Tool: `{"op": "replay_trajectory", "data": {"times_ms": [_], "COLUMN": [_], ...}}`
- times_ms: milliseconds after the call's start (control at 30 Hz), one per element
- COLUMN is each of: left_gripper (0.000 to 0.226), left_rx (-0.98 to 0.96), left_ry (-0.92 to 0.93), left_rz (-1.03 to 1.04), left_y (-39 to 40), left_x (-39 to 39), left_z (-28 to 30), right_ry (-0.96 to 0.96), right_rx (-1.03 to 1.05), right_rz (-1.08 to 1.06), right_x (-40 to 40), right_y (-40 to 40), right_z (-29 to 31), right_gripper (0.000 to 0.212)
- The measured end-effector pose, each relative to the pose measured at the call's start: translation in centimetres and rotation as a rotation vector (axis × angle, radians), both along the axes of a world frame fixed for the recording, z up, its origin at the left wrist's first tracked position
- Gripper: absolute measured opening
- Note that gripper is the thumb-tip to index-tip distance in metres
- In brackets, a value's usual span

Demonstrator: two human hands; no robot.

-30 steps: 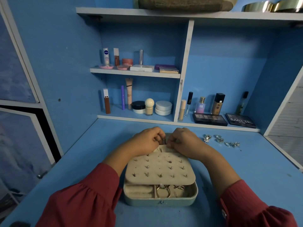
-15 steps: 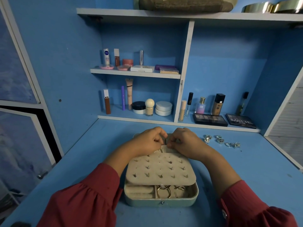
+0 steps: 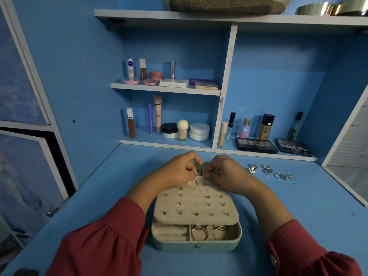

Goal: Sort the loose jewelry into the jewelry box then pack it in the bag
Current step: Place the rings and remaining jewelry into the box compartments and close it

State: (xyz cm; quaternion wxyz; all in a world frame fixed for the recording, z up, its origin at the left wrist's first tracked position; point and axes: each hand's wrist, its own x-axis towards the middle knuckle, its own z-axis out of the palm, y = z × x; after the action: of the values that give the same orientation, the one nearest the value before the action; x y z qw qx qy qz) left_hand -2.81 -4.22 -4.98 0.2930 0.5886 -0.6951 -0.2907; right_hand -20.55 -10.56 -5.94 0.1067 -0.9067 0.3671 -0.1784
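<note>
My left hand (image 3: 177, 172) is curled tight, fingertips pinching something small and dark at the far edge of the jewelry box (image 3: 196, 222); I can't make out what that piece is. My right hand (image 3: 223, 172) is curled the same way, thumb and fingers meeting the left hand's over the same spot, knuckles almost touching. Both wrists come out of red sleeves (image 3: 103, 246).

The box sits open on the blue worktop (image 3: 298, 226), just in front of me. Its beige stud panel (image 3: 196, 206) lies tilted over the tray, dotted with small earrings, more than a dozen. Below it I see rolled ring cushions on the left, and two rings (image 3: 200, 233) in the compartment beside them.

To the right, well apart from the box, four or five loose silver pieces (image 3: 268, 171) lie in a row. Behind, blue shelves (image 3: 165, 89) hold cosmetics, and two dark palettes (image 3: 274, 146) lie flat on the lower right shelf.
</note>
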Motion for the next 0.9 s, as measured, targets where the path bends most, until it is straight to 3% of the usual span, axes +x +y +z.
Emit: {"op": "replay_trajectory", "data": {"times_ms": [233, 333, 433, 567, 900], "left_gripper": [0.028, 0.032, 0.040, 0.036, 0.023], "left_rx": [0.028, -0.041, -0.063, 0.002, -0.112], "left_ry": [0.050, 0.089, -0.022, -0.333, -0.295], "left_rz": [-0.018, 0.097, 0.168, 0.094, 0.142], "left_y": [0.0, -0.1, -0.2, -0.2, 0.3], "left_x": [0.4, 1.6, 2.8, 2.7, 2.2], "left_z": [0.2, 0.6, 0.5, 0.0, -0.2], "right_ry": [0.006, 0.021, -0.020, 0.062, 0.025], "right_rx": [-0.003, -0.018, -0.013, 0.013, 0.100], "right_rz": [-0.002, -0.007, 0.001, 0.028, 0.006], "right_x": [0.0, 0.0, 0.1, 0.8, 0.5], "right_y": [-0.1, -0.2, -0.1, 0.3, 0.4], "right_z": [-0.2, -0.2, -0.3, -0.3, 0.0], "right_gripper": [0.010, 0.011, 0.016, 0.028, 0.027]}}
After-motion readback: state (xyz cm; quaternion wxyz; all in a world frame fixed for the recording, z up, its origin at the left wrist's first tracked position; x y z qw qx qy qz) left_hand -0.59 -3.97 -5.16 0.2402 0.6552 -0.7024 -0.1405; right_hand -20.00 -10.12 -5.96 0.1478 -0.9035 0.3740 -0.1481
